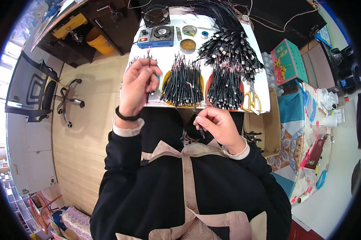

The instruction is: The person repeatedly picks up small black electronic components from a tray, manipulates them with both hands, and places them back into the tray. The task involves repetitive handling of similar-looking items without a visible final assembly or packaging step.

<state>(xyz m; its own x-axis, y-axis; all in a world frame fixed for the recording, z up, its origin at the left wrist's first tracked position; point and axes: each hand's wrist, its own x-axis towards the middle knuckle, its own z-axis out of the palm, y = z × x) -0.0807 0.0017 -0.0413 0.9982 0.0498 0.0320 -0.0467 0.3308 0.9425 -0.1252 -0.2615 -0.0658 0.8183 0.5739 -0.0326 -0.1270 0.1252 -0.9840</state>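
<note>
My left hand (140, 82) is raised over the left front of the white table, fingers curled. A thin dark cable end (149, 61) shows at its fingertips; the hand hides the rest. My right hand (219, 127), in front of the table's near edge, pinches a short black cable (201, 132) between thumb and fingers, its tip pointing down. Between the hands, a bundle of short black cables (182, 86) with stripped, pinkish ends lies in a yellow holder. A second such bundle (225, 88) lies in an orange-red holder to its right.
Yellow-handled scissors (251, 101) lie at the table's right front. Behind the bundles are a blue-and-black hot device (161, 35), a round tin (187, 45), a fan (156, 17) and a heap of black cables (232, 44). A cardboard box (271, 128) stands right; an office chair (36, 90) left.
</note>
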